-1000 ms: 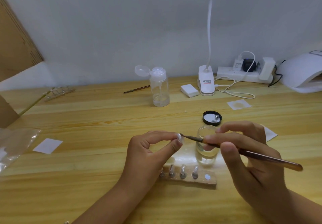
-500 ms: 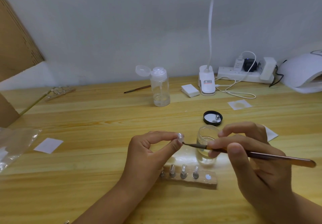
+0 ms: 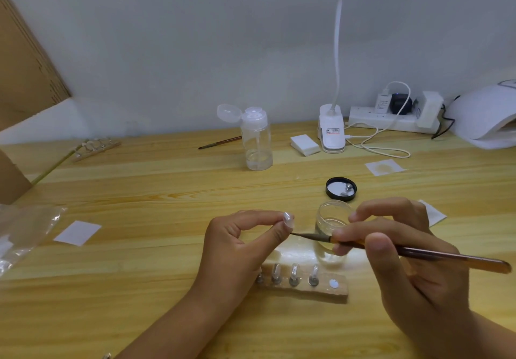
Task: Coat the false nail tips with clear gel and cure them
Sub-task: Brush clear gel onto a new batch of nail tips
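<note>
hands [image 3: 237,249] [image 3: 413,269] 2 | brushes [image 3: 424,254] [image 3: 220,143] 2 | jar [image 3: 331,217] 1 | bottle [image 3: 256,142] 1 | lid [image 3: 341,188] 1

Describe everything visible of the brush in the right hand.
The brush is slim: glossy reddish-brown handle, orange band near the head, dark bristles tapering to a fine point. It lies almost level, point aimed left. The right hand pinches it near the bristles. It crosses in front of the open clear jar; its point sits just below the nail tip pinched by the left hand, whether touching is unclear.
</note>
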